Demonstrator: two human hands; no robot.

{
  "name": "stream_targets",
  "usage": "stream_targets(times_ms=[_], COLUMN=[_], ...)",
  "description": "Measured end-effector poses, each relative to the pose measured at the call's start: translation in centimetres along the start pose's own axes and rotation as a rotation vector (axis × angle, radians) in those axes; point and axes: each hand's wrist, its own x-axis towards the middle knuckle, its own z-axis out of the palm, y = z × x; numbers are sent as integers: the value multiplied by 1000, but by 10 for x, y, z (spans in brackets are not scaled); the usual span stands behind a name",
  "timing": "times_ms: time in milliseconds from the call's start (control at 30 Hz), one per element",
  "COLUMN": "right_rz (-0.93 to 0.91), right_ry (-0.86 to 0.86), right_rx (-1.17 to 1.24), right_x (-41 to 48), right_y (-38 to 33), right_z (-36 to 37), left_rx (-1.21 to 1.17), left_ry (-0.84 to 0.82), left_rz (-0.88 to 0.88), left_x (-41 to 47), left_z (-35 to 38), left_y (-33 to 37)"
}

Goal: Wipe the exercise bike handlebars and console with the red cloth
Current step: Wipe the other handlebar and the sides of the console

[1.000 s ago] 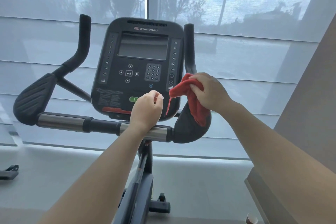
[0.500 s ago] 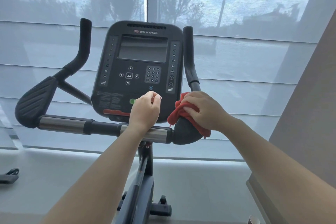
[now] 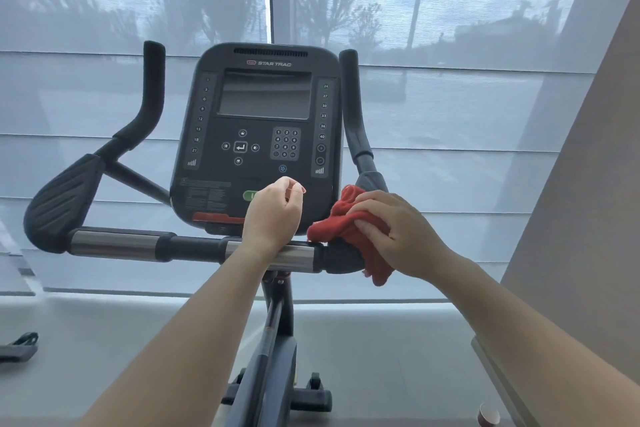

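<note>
A crumpled red cloth [image 3: 349, 224] is pressed by the right hand [image 3: 398, 232] onto the black padded right end of the exercise bike handlebars [image 3: 194, 248], beside the chrome section of the horizontal bar; the fingers are spread flat over the cloth, which is pinned under them, and a fold hangs below the grip. The left hand [image 3: 273, 213] is held loosely curled, holding nothing, with its wrist over the chrome bar in front of the lower edge of the dark rounded console [image 3: 256, 135]. "STAR TRAC" is printed in pale letters above the grey screen. Numbers from 3 to 21 are read down the left column and 24 to 40 down the right. A numeric keypad with digits 1–9 and 0 is seen beside an arrow pad. The small warning text at lower left cannot be read.
</note>
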Motion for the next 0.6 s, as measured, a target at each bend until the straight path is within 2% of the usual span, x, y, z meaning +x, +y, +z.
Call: stream_targets(times_ms=[67, 200, 267, 367, 600], right_rz=[47, 171, 189, 242, 267], right_ry=[85, 361, 316, 115, 164], right_rx=[30, -4, 5, 62, 90], right_x=[8, 25, 25, 13, -12], right_y=[6, 21, 28, 31, 15], right_z=[-5, -17, -14, 3, 8], left_rx=[1, 28, 42, 44, 59], left_ry=[-9, -27, -35, -33, -41], left_rz=[-5, 7, 18, 22, 0], left_x=[0, 1, 1, 2, 3], left_z=[0, 2, 3, 4, 6], left_y=[0, 1, 1, 0, 0])
